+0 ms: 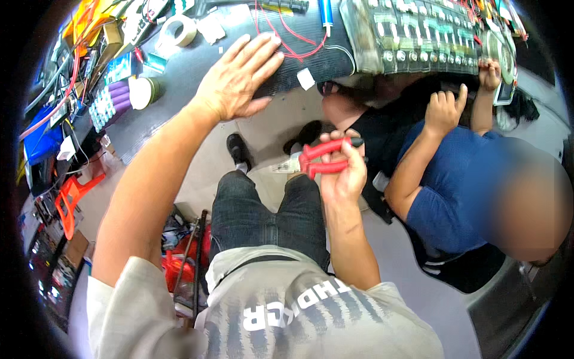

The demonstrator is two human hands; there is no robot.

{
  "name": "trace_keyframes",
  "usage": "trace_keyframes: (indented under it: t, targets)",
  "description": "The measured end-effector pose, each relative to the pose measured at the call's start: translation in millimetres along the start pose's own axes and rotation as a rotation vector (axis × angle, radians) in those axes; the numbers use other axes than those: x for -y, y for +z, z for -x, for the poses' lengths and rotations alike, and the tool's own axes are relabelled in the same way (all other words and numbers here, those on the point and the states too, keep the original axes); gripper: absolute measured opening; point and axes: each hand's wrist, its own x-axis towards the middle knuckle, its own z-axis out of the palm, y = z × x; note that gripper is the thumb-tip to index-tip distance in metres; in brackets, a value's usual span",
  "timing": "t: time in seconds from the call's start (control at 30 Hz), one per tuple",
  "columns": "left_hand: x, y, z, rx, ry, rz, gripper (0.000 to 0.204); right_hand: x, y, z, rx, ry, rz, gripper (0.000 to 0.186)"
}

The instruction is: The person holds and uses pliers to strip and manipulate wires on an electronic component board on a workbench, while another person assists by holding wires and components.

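Just beyond my right knee: one red-handled hand tool [320, 151], gripped in my right hand [344, 173], thumb and fingers closed around it; its working end is too unclear for me to name the kind surely. My left hand [238, 82]: open, palm down, fingers extended, at the edge of the dark table [179, 78]. Near its fingertips: thin red wires [293, 56]. Farther out: one roll of white tape [164, 37], one blue tube [326, 13], one compartmented tray [359, 42]. At right: one person in a blue shirt [445, 185].

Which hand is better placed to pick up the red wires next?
Probably the left hand: it is spread over the desk beside the red wires, with nothing visibly held. The right hand holds a red tool, farther from them.
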Motion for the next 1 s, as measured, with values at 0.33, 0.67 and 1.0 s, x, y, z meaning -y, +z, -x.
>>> trace_keyframes:
  t: [0.33, 0.67, 1.0]
  targets:
    - [-70, -29, 101, -0.394, -0.258, 0.827, 0.024, -20, 31, 90, 0.195, -0.330, -0.144, 0.030]
    - [-110, -46, 216, 0.084, -0.847, 2.316, 0.028, -59, 89, 179, 0.234, -0.438, -0.074, 0.036]
    - [-67, 26, 232, -0.052, -1.131, 2.366, 0.028, -43, 151, 227, 0.432, -0.686, 0.210, 0.078]
